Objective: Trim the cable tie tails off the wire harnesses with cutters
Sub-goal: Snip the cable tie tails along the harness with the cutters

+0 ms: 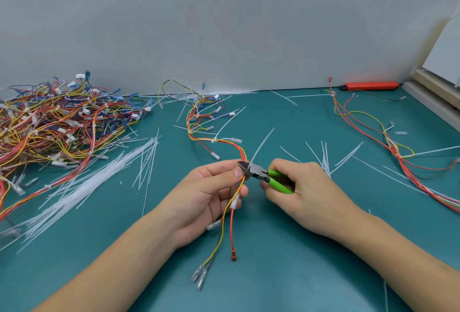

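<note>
One wire harness (225,214) of red and yellow leads is held up near the middle of the teal table (286,274). The left hand (206,194) pinches it between thumb and fingers, loose ends with clear terminals hanging toward the near edge. The right hand (302,187) is curled round the green handles of the cutters (258,173), whose dark tip sits against the harness just beside the left thumb; whether the blades have met cannot be told. The harness runs away to the far side, toward a small tangle of wires (201,112). A big heap of harnesses (57,122) fills the far left, with cut white tie tails (104,174) strewn beside it. More harnesses (388,142) trail along the right, and an orange knife (371,85) lies by the far wall.
</note>
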Action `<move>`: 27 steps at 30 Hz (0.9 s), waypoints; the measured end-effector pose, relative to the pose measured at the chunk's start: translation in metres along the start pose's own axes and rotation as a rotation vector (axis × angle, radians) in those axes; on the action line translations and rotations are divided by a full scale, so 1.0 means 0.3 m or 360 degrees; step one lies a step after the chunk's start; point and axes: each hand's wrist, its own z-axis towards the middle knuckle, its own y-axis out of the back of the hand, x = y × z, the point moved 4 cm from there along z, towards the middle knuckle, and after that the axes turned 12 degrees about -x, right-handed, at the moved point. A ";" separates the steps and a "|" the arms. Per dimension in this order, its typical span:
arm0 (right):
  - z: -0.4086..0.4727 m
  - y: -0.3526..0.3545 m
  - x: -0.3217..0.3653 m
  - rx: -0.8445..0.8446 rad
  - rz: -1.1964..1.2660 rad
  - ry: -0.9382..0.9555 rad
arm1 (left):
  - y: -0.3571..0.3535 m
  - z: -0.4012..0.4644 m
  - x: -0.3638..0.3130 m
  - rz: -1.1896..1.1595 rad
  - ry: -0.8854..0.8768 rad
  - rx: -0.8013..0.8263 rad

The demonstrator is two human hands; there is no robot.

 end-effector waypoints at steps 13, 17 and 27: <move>-0.015 -0.003 0.016 0.0018 -0.0126 0.0070 | -0.002 0.000 -0.002 0.0003 0.0008 -0.0017; -0.016 0.000 0.015 0.0015 -0.0129 0.0100 | -0.001 -0.002 0.000 0.0004 0.0013 -0.0010; 0.000 0.003 0.000 -0.0003 -0.0026 0.0024 | -0.002 -0.001 0.000 0.0001 0.0023 0.0028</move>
